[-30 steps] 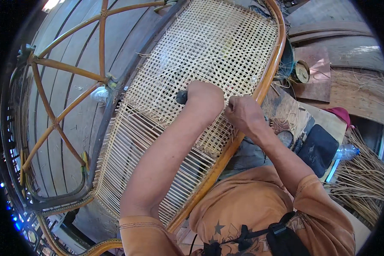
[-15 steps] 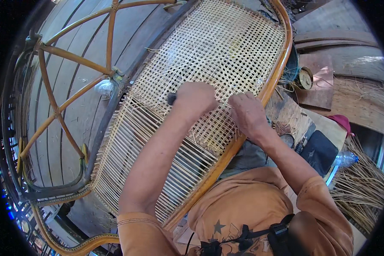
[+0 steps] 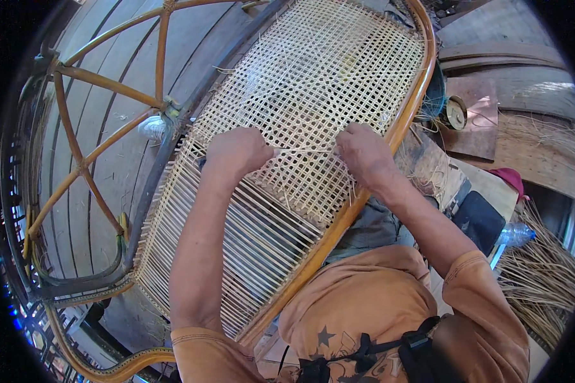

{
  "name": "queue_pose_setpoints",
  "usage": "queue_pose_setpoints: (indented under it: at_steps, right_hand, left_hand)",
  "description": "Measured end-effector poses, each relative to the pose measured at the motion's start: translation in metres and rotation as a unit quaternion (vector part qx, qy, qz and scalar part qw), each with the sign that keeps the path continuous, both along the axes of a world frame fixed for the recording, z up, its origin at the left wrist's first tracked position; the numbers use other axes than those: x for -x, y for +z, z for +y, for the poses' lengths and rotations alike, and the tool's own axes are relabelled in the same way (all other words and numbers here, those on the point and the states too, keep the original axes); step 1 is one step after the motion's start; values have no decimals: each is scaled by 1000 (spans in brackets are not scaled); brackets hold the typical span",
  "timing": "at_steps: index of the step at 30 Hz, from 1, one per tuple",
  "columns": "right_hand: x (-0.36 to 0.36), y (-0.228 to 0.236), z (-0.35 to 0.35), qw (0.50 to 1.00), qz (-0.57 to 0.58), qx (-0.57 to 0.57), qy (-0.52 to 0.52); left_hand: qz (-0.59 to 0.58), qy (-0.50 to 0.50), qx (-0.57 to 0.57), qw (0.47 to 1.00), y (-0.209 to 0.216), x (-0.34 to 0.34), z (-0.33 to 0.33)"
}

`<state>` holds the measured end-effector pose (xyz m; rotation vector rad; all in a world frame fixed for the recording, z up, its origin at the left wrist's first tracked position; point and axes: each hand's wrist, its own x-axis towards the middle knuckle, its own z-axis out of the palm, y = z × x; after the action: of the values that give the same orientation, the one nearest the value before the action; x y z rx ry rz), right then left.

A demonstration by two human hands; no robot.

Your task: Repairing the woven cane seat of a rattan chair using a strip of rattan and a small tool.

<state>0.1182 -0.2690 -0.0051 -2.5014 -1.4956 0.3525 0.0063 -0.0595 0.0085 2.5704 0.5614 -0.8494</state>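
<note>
A pale cane strand (image 3: 305, 150) runs taut between my two hands, low over a rattan panel. My left hand (image 3: 239, 150) is closed on one end, and a small dark thing shows at its outer side, too hidden to name. The strand's other end is pinched in my right hand (image 3: 364, 153), close to the panel's near wooden rim. Behind and around my hands lies the woven cane mesh (image 3: 329, 70), with open holes. Left of my left forearm and under it, bare parallel strands (image 3: 262, 236) cross the frame without any cross weave.
A curved varnished wooden frame (image 3: 428, 70) borders the panel. To the left stand rattan frame poles (image 3: 105, 86) over a slatted plank surface (image 3: 134, 38). At right are an open tin (image 3: 455, 115), a clear plastic bottle (image 3: 516, 235) and a bundle of cane strips (image 3: 540, 274).
My left hand has moved left, away from my right hand, and the strand between them now shows stretched. My right hand has shifted only slightly.
</note>
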Motion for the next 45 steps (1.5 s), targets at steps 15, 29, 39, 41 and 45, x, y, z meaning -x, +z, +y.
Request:
queue_pose_setpoints:
  at_steps: [15, 29, 39, 41, 45]
  right_hand:
    - [16, 7, 10, 984, 96, 104, -112]
    - [20, 5, 13, 980, 53, 174, -82]
    - [18, -8, -2, 999, -41, 24, -9]
    - [9, -10, -5, 998, -24, -23, 53]
    - [-5, -15, -7, 991, -12, -42, 124]
  left_hand:
    - [-40, -94, 10, 995, 13, -40, -52]
    - [-60, -186, 8, 981, 0, -50, -52]
    - [-23, -70, 23, 997, 1, -40, -39]
    - [1, -43, 20, 999, 5, -35, -30]
    - [31, -35, 21, 999, 6, -28, -32]
